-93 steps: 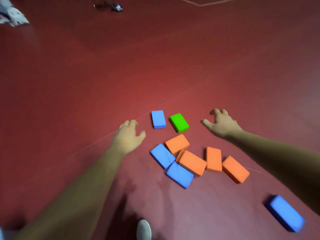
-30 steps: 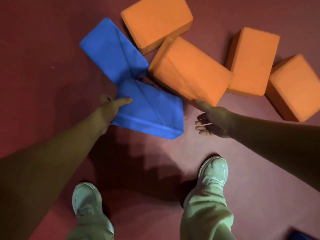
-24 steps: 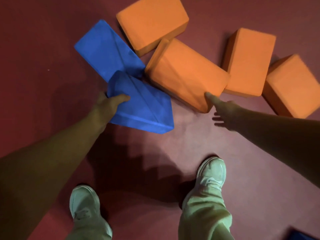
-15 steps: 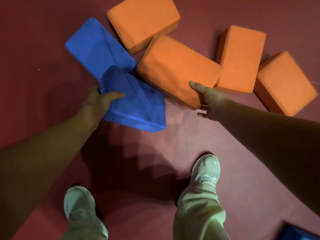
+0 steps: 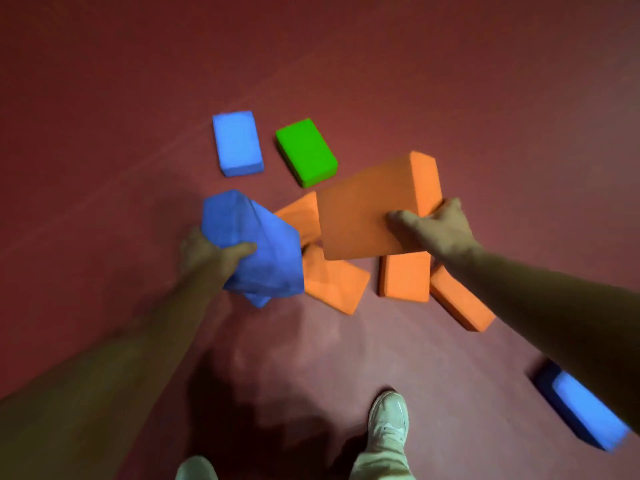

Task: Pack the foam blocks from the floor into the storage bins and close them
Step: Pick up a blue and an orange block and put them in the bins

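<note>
Two grips — left hand (image 5: 207, 252) clasps blue block (image 5: 256, 244); right hand (image 5: 436, 226), orange block (image 5: 367, 216); green block (image 5: 306, 152) beyond.

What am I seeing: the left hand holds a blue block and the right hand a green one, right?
Not quite. In the head view the right hand grips an orange block, not a green one; the green block lies on the floor beyond. The left hand does hold a blue block.

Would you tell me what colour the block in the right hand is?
Orange: the block, seen from the head camera.
</note>
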Motion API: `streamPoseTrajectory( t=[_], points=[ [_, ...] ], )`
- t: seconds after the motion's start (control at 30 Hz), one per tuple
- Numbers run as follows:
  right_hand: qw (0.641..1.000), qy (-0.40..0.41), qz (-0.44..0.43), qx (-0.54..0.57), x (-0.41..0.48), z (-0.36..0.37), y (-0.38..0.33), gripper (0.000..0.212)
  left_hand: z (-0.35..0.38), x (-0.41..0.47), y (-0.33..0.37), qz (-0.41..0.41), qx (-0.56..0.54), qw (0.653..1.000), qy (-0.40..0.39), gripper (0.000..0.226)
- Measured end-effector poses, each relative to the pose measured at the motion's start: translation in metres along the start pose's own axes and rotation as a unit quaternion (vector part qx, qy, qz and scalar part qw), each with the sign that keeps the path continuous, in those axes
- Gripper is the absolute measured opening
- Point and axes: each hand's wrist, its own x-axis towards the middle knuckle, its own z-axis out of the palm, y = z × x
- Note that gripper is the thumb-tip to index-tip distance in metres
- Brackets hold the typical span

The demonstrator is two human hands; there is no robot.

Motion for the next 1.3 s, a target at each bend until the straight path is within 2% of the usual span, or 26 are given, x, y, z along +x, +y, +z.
streamPoseTrajectory(
  t=[0.07,0.23,0.33,0.53,0.67,0.8,0.93,1.2,1.3],
  points=[
    [1.0,0.024,-0.02,0.002,-0.027,-0.04,-0.053,0.099,-0.053,-0.011,0.049,0.021,0.012,1.0,0.011,0.102],
    [0.991,0.088,-0.096,-0.033,-0.151,-0.135,-0.198,0.084,-0.199,-0.067,0.164,0.09,0.006,0.995,0.045,0.093],
    [0.984,0.114,-0.132,-0.043,-0.231,-0.169,-0.26,0.079,-0.289,-0.111,0.213,0.116,-0.009,0.991,0.071,0.089],
    [0.966,0.125,-0.206,-0.098,-0.358,-0.192,-0.35,0.073,-0.435,-0.178,0.252,0.169,-0.014,0.979,0.115,0.091],
    [0.952,0.112,-0.254,-0.132,-0.398,-0.198,-0.393,0.075,-0.498,-0.203,0.259,0.171,0.019,0.974,0.148,0.088],
    [0.933,0.092,-0.317,-0.145,-0.413,-0.205,-0.424,0.075,-0.535,-0.229,0.263,0.162,0.025,0.967,0.194,0.086],
    [0.913,0.05,-0.373,-0.157,-0.41,-0.214,-0.435,0.078,-0.541,-0.259,0.264,0.143,0.016,0.961,0.238,0.085],
    [0.87,-0.045,-0.448,-0.203,-0.4,-0.227,-0.429,0.079,-0.519,-0.343,0.244,0.042,0.0,0.955,0.294,0.079],
    [0.846,-0.086,-0.479,-0.216,-0.418,-0.212,-0.424,0.079,-0.516,-0.384,0.217,0.003,-0.024,0.951,0.309,0.085]
  ],
)
